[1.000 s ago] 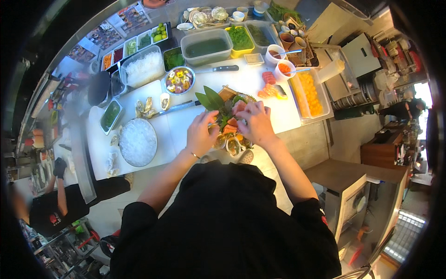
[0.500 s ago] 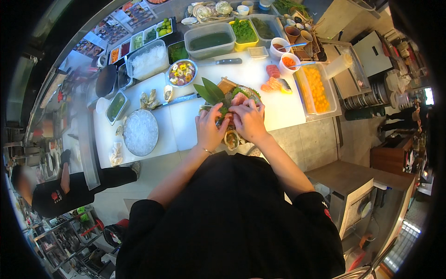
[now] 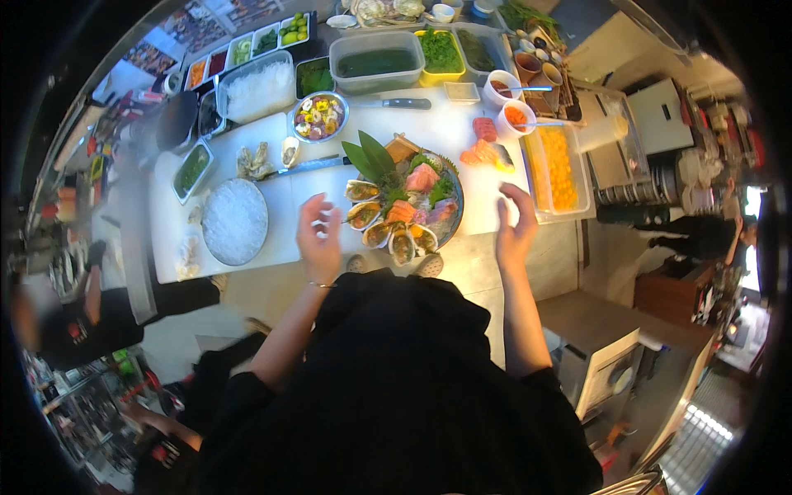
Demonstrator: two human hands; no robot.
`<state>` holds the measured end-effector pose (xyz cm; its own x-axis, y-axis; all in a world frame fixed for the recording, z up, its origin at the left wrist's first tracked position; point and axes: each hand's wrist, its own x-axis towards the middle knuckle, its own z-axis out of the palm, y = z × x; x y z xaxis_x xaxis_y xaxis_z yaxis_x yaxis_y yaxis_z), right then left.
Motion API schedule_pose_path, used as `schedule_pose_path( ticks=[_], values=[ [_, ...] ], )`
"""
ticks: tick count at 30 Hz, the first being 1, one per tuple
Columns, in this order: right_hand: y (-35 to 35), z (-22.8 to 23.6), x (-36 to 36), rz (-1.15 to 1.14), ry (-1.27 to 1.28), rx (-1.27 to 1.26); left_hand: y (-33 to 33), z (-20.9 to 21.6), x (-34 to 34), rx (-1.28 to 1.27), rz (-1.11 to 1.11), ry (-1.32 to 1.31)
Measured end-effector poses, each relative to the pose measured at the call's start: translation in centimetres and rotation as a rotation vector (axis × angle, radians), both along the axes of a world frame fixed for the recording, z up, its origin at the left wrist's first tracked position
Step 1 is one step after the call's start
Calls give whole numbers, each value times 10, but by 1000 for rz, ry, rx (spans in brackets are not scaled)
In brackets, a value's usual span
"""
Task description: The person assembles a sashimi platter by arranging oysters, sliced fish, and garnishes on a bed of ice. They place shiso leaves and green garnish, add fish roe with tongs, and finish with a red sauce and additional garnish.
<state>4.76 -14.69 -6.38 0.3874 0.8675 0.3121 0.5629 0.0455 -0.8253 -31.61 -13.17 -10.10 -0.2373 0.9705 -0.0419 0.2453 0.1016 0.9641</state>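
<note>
A round platter [image 3: 459, 216] stands on the white board at the near edge. Orange and pink slices of raw fish [image 3: 422, 178] lie on it among green garnish, and two long green leaves [image 3: 369, 157] stick up at its back left. Several oysters in the half shell [image 3: 402, 246] line its front and left side. To the left of the platter, my left hand [image 3: 320, 237] is raised with fingers loosely bent and apart, holding nothing. My right hand [image 3: 516, 227] hovers to the right, thumb and fingers spread, also with nothing in it. Neither hand touches the platter.
Left of the platter are a round bowl of ice [image 3: 235, 223], oyster shells [image 3: 256, 161] and a long knife [image 3: 309, 167]. Another knife [image 3: 407, 103] lies behind. Fish pieces [image 3: 487, 154] and an orange-filled tub [image 3: 561, 169] sit right. A co-worker's arm [image 3: 161, 421] shows lower left.
Both my hands have come off the platter and moved apart to its two sides, uncovering the fish and oysters. Another person has come into view at the lower left.
</note>
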Motion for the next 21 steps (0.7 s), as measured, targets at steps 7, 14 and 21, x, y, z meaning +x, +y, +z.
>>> schedule_pose_path(
  ticks=[7, 14, 21],
  values=[
    [16, -108, -3, 296, 1139, -507, -5, -63, 21, -328, 132, -1119],
    [-53, -88, 2, 245, 867, -484, -3, -60, 18, -348, 116, -1008],
    [-102, -116, -72, 20, 1063, -566, 7, -64, -16, -522, -81, -800]
  ],
)
